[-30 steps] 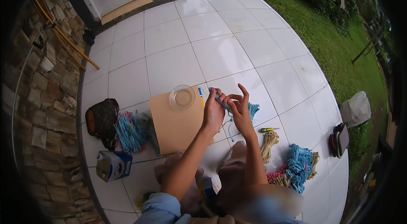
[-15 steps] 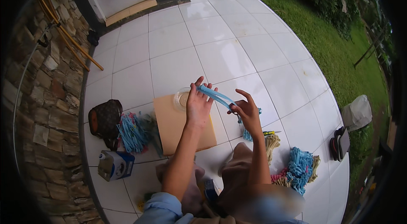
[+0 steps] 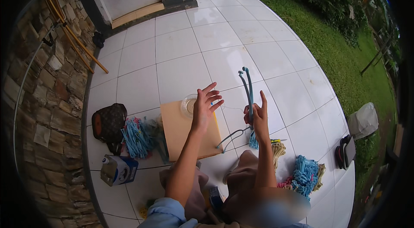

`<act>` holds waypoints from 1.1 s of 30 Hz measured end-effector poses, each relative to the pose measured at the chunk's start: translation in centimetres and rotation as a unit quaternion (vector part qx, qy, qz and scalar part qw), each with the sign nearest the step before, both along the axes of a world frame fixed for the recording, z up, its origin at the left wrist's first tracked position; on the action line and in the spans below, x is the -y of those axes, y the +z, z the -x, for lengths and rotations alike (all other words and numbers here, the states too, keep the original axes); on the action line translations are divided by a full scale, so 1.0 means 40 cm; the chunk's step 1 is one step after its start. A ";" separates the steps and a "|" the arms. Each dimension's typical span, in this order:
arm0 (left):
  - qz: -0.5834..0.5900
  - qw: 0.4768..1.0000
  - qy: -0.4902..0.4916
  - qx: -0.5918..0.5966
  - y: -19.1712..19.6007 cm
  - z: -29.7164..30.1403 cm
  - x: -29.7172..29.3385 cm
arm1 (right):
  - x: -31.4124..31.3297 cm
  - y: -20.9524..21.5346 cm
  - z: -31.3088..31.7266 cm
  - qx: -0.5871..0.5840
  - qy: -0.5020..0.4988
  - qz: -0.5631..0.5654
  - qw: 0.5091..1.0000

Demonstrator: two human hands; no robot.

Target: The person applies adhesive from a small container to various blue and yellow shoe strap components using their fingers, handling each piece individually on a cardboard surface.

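Thin blue cords (image 3: 250, 88) with knotted ends are gripped in my right hand (image 3: 258, 118). Two lengths stick up past the fingers, and a loop (image 3: 235, 134) hangs to the left over the edge of a tan board (image 3: 179, 135). My index finger on that hand points up. My left hand (image 3: 205, 108) is open with its fingers spread and nothing in it. It is above the board, beside a clear round dish (image 3: 186, 103). Under my right hand, more blue cords (image 3: 253, 141) lie on the floor next to a bundle of beige cords (image 3: 277, 154).
A heap of blue cords (image 3: 138, 138), a brown bag (image 3: 108, 123) and a metal can (image 3: 120, 169) stand at left by the stone wall (image 3: 51, 111). At right lie a blue bundle (image 3: 307, 174), a yellow-handled tool (image 3: 277, 141), a dark flat item (image 3: 346, 152) and a white sack (image 3: 363, 120).
The blue cords, earlier stretched between both hands, have left my left hand. They are now upright in my right hand, with a loop hanging down. My left hand's fingers have spread.
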State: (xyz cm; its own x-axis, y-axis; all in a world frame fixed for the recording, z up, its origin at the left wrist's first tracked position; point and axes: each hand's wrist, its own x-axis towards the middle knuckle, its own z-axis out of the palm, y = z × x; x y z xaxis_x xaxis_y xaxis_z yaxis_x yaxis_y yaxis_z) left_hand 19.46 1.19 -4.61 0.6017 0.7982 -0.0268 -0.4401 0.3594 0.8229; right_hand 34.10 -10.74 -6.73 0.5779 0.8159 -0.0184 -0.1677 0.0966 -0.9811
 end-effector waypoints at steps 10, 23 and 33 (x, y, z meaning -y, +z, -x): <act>-0.212 0.953 -0.128 -0.173 -0.035 -0.034 0.027 | -0.003 0.050 0.035 -0.051 0.182 0.056 0.980; -0.275 0.918 0.084 -0.272 -0.009 -0.052 0.058 | -0.003 0.010 0.036 0.216 -0.020 0.013 0.976; -0.361 0.847 0.384 -0.062 0.022 0.057 0.072 | 0.025 0.068 0.038 0.319 -0.163 0.125 0.925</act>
State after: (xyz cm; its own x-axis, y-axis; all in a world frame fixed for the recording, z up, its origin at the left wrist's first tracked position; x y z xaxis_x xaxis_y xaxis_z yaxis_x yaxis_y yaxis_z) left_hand 17.17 -1.71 -3.75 -0.0753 0.7885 0.6104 -0.2099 -0.6110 0.7633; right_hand 32.58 -11.73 -4.02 0.7505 0.6133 0.2463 0.4511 -0.2029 -0.8691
